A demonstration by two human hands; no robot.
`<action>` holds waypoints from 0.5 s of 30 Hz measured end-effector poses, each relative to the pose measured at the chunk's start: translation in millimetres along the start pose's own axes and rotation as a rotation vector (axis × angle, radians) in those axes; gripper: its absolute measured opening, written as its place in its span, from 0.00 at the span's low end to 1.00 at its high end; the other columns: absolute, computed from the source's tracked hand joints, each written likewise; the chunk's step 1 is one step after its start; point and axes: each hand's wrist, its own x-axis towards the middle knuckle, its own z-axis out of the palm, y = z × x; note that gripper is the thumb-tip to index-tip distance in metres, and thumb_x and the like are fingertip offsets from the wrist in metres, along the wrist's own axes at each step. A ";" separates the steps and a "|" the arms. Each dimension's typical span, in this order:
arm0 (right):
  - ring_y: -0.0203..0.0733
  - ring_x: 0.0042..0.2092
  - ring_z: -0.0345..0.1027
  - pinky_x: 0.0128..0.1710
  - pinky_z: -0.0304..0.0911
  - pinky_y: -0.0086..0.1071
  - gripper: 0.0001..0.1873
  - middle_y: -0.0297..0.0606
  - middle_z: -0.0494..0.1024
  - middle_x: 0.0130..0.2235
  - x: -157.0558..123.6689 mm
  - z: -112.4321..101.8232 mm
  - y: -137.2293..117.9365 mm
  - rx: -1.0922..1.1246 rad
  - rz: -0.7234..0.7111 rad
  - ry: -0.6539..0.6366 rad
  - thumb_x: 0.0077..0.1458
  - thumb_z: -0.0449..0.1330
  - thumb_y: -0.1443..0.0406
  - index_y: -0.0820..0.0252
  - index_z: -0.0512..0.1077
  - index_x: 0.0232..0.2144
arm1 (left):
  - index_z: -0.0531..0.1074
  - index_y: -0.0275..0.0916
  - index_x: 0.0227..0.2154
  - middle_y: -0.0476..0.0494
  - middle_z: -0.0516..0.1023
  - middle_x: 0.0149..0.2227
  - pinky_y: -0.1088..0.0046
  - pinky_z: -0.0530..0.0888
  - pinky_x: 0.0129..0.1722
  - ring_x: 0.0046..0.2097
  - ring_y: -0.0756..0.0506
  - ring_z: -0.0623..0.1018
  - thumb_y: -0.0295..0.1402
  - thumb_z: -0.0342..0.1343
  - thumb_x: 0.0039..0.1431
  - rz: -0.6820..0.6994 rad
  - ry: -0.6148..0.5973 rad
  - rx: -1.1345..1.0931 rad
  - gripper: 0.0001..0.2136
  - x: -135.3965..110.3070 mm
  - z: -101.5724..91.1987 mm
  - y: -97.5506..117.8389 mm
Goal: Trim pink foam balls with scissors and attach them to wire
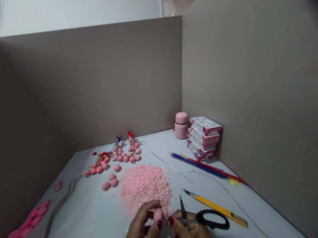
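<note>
My left hand (pixel 141 232) pinches a small pink ball (pixel 158 214) between thumb and fingertips at the bottom of the view. My right hand (pixel 192 234) is closed round black-handled scissors (pixel 206 220), their blades pointing up beside the ball. Just beyond both hands lies a heap of pink shavings (pixel 145 186) on the white table (pixel 81 218).
Finished pink ball clusters (pixel 117 157) with red ties lie farther back, loose pink balls (pixel 110 182) nearby. Flat pink pieces (pixel 28 225) and wires (pixel 52 217) lie left. A yellow utility knife (pixel 216 207), pencils (pixel 203 165), stacked boxes (pixel 205 137) and a pink jar (pixel 181 125) are right. Cardboard walls enclose the table.
</note>
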 end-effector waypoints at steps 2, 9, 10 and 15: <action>0.33 0.18 0.54 0.19 0.50 0.27 0.29 0.31 0.65 0.17 1.1 0.2 1.4 -0.006 0.000 0.004 0.48 0.49 0.39 0.59 0.65 0.24 | 0.74 0.43 0.38 0.44 0.75 0.37 0.74 0.69 0.36 0.40 0.44 0.73 0.46 0.56 0.53 0.021 -0.013 0.027 0.15 0.3 -0.6 0.3; 0.36 0.21 0.60 0.21 0.54 0.26 0.28 0.33 0.67 0.18 0.5 -1.6 6.2 -0.081 -0.063 -0.048 0.51 0.48 0.42 0.60 0.68 0.22 | 0.76 0.37 0.35 0.49 0.72 0.22 0.76 0.68 0.27 0.25 0.50 0.71 0.52 0.55 0.50 -0.125 -0.012 -0.092 0.22 0.9 1.9 -4.2; 0.36 0.21 0.61 0.20 0.54 0.26 0.28 0.34 0.68 0.18 0.3 -2.6 5.8 -0.098 -0.072 -0.062 0.51 0.49 0.42 0.60 0.69 0.22 | 0.76 0.36 0.33 0.50 0.70 0.22 0.76 0.68 0.25 0.24 0.51 0.70 0.53 0.54 0.50 -0.132 -0.018 -0.104 0.22 1.3 2.4 -4.9; 0.39 0.24 0.65 0.23 0.59 0.27 0.26 0.36 0.71 0.22 -1.9 -6.3 1.5 -0.224 -0.182 -0.087 0.53 0.49 0.46 0.57 0.73 0.21 | 0.74 0.34 0.27 0.54 0.63 0.19 0.79 0.58 0.18 0.18 0.55 0.60 0.57 0.50 0.49 -0.243 -0.053 -0.107 0.26 1.8 4.4 -5.2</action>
